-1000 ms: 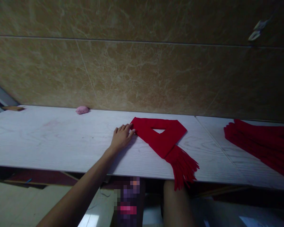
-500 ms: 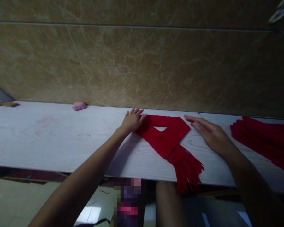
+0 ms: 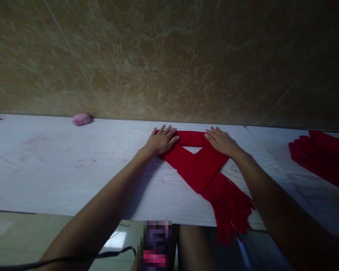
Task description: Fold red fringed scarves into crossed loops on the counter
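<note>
A red fringed scarf [image 3: 199, 171] lies folded into a loop on the white wood-grain table [image 3: 59, 169], with a small triangular gap at its middle. Its fringe hangs over the table's near edge. My left hand [image 3: 161, 141] lies flat on the loop's left corner, fingers spread. On the right corner rests my right hand [image 3: 222, 141], also flat with its fingers stretched out. Both palms cover parts of the cloth beneath them.
More red cloth [image 3: 322, 158] lies in a pile at the table's right end. A small pink lump [image 3: 81, 119] sits at the back left by the marbled tile wall [image 3: 158, 67]. A dark cord [image 3: 113, 254] runs below the table's near edge.
My right hand has moved left from beside the scarf onto its right corner and flattened there. My left hand stays on the left corner. The view has shifted slightly.
</note>
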A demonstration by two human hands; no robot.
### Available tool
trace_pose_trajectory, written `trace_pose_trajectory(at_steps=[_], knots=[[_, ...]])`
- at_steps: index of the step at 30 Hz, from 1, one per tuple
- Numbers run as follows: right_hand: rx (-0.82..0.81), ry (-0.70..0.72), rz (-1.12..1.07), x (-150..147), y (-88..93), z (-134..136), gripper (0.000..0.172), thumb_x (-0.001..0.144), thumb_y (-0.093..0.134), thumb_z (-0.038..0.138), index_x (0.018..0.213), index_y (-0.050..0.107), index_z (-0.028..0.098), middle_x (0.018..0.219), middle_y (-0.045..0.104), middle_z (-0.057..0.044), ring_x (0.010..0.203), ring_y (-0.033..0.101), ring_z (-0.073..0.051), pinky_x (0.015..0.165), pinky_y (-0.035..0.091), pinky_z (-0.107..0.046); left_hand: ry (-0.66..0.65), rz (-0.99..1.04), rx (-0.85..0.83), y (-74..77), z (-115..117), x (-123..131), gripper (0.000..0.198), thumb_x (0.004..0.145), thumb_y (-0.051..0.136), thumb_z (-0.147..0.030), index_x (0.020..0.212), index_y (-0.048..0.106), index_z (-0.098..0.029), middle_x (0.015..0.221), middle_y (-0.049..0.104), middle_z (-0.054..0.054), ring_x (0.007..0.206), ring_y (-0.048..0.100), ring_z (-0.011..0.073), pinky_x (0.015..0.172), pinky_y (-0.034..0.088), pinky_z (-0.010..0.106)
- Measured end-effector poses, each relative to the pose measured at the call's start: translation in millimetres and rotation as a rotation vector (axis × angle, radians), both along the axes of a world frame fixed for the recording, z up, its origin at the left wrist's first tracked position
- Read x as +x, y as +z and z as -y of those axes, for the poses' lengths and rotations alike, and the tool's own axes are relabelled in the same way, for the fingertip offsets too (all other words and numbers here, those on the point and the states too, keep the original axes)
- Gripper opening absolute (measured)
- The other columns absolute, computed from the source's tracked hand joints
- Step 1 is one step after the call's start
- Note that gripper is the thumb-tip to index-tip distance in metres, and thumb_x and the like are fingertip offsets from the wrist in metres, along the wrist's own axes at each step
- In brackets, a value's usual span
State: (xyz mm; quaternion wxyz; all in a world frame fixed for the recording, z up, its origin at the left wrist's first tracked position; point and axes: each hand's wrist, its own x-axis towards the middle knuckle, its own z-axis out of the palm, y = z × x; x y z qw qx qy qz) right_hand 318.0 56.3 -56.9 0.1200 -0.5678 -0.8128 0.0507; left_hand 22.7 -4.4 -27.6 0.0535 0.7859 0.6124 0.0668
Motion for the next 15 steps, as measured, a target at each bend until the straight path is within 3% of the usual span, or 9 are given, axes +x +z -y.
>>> trace_pose_trajectory(at_steps=[8,15], knots=[[-0.054,-0.040,0.016,-2.9,6.7,1.3,0.069,0.110,0.022,0.060,0.161,0.052,0.024,0.173,0.040,-0.009,0.163,0.031,-0.034,0.129,0.029,-0.063,0.006,-0.014,-0.022,5.4,2.5,2.3,0.065,0.112,0.027,-0.055,0.168,0.038,-0.023,0.178,0.032,0.009,0.167,0.021,0.0339,0.133,0.014,0.062],[-0.080,-0.025,0.008,-1.8,7.2,-0.4,0.070,0.110,0.021,0.060,0.161,0.052,0.023,0.174,0.039,-0.010,0.163,0.032,-0.034,0.130,0.029,-0.062,-0.001,-0.003,-0.009,2.5,0.1,0.5,0.063,0.111,0.026,-0.057,0.166,0.041,-0.028,0.176,0.035,0.008,0.166,0.024,0.0334,0.132,0.016,0.063]])
